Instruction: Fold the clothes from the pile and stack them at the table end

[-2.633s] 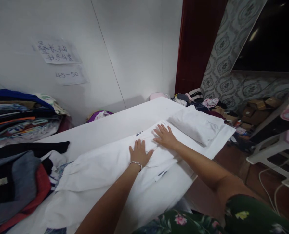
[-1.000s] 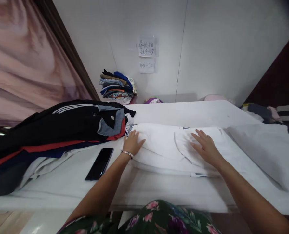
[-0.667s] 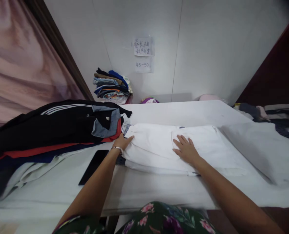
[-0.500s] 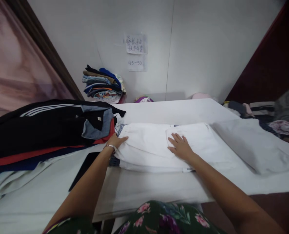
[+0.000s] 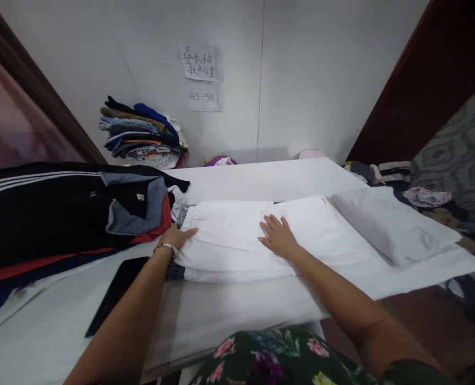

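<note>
A folded white garment (image 5: 225, 230), gathered like an elastic waistband at its left end, lies flat across the table before me. Blue denim cloth (image 5: 176, 271) peeks out from under that left end. My left hand (image 5: 176, 238) is at the gathered edge, its thumb stretched over the top of the cloth and its other fingers mostly hidden at the edge. Palm down with fingers spread, my right hand (image 5: 278, 235) presses on the middle of the garment and holds nothing.
Left lies a heap with a black striped garment (image 5: 40, 214) and a denim collar; a dark flat tablet-like object (image 5: 115, 294) is near my left forearm. Folded clothes (image 5: 141, 133) are stacked at the back wall. A white folded cloth (image 5: 389, 224) lies right, on the white table (image 5: 253, 179).
The view has turned to the right, so things appear shifted left. Both hands keep their places on the white garment, and its folds look nearly the same.
</note>
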Demonstrator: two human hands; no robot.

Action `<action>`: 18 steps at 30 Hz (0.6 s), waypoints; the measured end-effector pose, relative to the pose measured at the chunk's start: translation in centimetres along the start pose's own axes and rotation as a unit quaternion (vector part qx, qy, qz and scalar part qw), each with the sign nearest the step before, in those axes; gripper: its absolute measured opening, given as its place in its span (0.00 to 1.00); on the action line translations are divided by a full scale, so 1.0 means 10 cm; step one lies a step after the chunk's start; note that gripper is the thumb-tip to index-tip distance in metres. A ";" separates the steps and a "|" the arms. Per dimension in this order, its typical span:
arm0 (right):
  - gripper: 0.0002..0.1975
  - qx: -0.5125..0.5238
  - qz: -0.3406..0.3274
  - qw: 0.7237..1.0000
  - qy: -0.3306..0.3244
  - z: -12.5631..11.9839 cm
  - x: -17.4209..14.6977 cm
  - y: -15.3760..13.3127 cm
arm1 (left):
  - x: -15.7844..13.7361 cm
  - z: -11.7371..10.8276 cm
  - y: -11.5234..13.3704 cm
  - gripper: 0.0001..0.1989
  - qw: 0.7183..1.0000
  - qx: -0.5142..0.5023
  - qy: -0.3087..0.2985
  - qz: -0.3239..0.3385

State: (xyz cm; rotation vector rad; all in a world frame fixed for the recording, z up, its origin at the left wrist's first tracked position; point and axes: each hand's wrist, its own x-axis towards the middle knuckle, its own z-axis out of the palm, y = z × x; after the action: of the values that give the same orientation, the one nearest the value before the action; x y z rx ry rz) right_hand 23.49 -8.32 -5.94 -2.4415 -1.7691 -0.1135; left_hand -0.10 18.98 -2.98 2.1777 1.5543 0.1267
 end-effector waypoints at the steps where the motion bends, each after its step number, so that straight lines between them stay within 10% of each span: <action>1: 0.28 -0.001 -0.001 1.000 0.002 0.01 -0.01 0.00 | 0.00 0.00 0.00 0.40 1.000 0.000 0.001 0.002; 18: 0.28 -0.011 0.029 1.000 -0.004 0.04 0.07 -0.18 | 0.01 0.07 -0.06 0.39 1.000 -0.014 0.019 0.019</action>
State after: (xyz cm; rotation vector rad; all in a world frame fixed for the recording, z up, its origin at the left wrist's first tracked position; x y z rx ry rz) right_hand 21.98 -7.00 -6.18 -2.5096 -1.7065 -0.1184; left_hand -0.40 19.03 -3.86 2.1951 1.5228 0.2012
